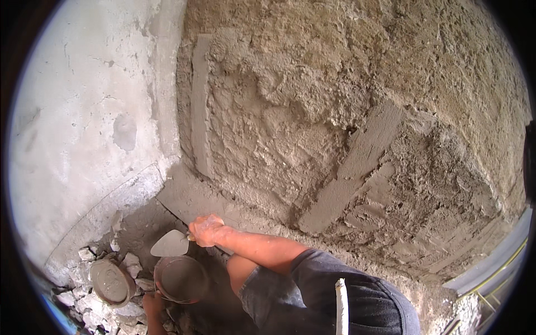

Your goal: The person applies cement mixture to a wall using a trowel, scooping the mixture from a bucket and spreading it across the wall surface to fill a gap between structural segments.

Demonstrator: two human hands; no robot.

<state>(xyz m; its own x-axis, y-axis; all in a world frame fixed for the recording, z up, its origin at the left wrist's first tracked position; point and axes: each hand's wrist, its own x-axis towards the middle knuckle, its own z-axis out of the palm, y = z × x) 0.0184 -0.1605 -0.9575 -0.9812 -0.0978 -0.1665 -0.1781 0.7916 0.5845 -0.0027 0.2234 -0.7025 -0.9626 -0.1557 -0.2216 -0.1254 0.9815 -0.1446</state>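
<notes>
My right hand [205, 230] is wrapped round the handle of a pointed trowel [171, 244], whose flat grey blade points left. Just below the blade is a round bowl [158, 274] holding smooth grey wet mortar [183, 277]. At its lower left rim my left hand [152, 304] grips the edge, its fingers partly hidden. A second round bowl [129, 285], with mortar inside, sits a little further left among the rubble.
Broken rubble [92, 312] lies at the lower left. Ahead rises a rough plastered wall [279, 128] with a smooth vertical strip [200, 106] and a slanted smooth band [357, 167]. A pale wall [84, 111] stands left. Grey boards [497, 262] lean at the right.
</notes>
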